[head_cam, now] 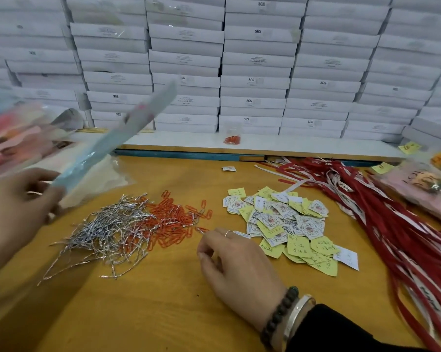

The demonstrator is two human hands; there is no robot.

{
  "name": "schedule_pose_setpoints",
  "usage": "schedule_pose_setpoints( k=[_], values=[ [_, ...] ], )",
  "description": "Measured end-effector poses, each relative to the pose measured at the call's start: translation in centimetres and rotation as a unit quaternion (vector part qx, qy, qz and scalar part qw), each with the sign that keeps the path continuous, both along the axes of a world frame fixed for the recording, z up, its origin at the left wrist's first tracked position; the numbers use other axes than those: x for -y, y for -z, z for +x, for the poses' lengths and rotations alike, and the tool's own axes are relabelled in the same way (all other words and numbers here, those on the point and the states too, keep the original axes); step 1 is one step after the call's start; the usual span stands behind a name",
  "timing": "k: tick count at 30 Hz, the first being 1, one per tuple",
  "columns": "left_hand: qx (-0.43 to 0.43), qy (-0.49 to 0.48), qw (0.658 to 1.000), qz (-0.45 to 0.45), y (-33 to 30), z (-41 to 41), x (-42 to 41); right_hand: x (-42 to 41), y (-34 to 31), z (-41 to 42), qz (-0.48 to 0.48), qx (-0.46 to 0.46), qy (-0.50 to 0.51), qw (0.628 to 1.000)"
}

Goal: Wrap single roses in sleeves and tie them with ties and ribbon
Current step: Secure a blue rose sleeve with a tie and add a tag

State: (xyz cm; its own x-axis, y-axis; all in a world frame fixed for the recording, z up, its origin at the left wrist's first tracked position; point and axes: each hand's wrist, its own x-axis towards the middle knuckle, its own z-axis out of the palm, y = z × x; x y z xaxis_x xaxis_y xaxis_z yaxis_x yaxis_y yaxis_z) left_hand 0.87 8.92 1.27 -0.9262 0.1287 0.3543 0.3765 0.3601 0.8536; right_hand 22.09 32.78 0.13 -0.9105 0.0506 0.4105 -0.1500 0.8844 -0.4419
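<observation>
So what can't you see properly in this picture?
- Sleeve in the left hand, head view: motion blur hides whether a rose is inside.
- Yellow notes: writing too small to read.
- Red ribbons: cut off by the right edge.
- Wrapped flowers, far left: blurred.

Left hand (18,207) gripping the lower end of a pale blue sleeve (117,138), blurred, slanting up toward stacked white boxes (257,59). Right hand (237,262) resting on the yellow table (163,313), fingers loosely curled, holding nothing — just beside silver twist ties (105,235) and orange paper clips (173,222). Further right, small cards (285,224) heaped, then red ribbons (381,214).
</observation>
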Motion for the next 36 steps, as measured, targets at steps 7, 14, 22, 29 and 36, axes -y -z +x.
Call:
schedule_pose_setpoints(
  k=[7,14,22,29,36],
  values=[
    [0.225,0.247,0.912,0.237,-1.8,10.9,-8.6,-0.4,0.1,-0.4,-0.238,-0.018,0.018,0.971],
    [0.284,0.263,0.888,0.249,-0.5,16.0,-12.8,-1.7,-0.8,-0.6,-0.471,-0.057,0.080,0.877],
    [0.199,0.284,0.926,0.147,0.0,17.1,-13.5,-1.5,-1.1,-0.6,-0.455,0.035,0.066,0.887],
    [0.205,0.305,0.924,0.106,0.4,16.6,-12.6,-3.5,-0.6,-0.9,-0.570,0.036,0.014,0.820],
    [0.333,0.347,0.861,0.163,0.4,15.1,-13.3,-4.0,-0.3,-0.9,-0.599,0.059,-0.041,0.797]
  ],
)
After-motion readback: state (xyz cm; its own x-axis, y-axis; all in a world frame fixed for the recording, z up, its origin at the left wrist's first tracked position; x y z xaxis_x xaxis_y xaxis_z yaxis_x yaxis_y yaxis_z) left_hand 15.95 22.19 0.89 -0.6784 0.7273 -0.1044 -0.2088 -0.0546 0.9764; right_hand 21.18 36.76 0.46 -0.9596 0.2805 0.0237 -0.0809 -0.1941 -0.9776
